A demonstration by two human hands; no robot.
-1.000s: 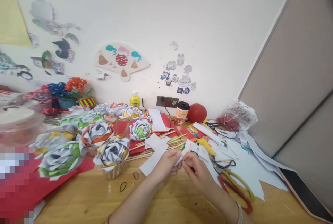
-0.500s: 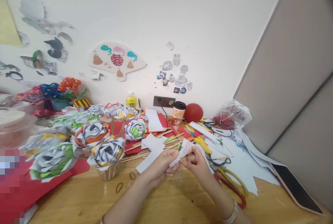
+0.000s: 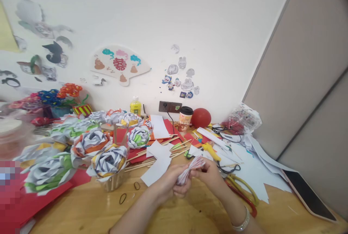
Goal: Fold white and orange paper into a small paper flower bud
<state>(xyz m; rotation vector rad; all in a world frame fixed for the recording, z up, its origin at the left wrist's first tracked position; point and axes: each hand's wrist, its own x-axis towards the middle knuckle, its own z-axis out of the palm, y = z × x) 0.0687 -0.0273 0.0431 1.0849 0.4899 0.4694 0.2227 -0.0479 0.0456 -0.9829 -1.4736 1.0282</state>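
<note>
A pleated paper bundle [image 3: 183, 178], white with reddish edges, is gathered at its middle and flares at both ends. My left hand [image 3: 174, 176] is closed around the gathered middle, thumb on top and fingers curled beneath. At the upper right end, my right hand [image 3: 210, 174] pinches the bundle's edge between thumb and fingers. What binds the middle, if anything, is too small to make out. Left of the hands, two dark elastic bands [image 3: 123, 198] lie on the wooden table [image 3: 89, 208]. Cut white paper pieces [image 3: 156, 168] lie just behind my left hand.
Finished paper roses [image 3: 108, 159] crowd the left side, one in a cup. Wooden sticks [image 3: 144, 163], a yellow glue gun [image 3: 210, 151], scissors [image 3: 244, 192] and white sheets [image 3: 255, 179] surround the hands. Behind stand a lidded paper cup [image 3: 185, 120] and a red balloon [image 3: 201, 118]. A phone [image 3: 310, 194] lies right.
The paper bundle has turned in my hands and now shows its pleated edges. My right hand has shifted slightly right and down along it. The view has moved a little rightward.
</note>
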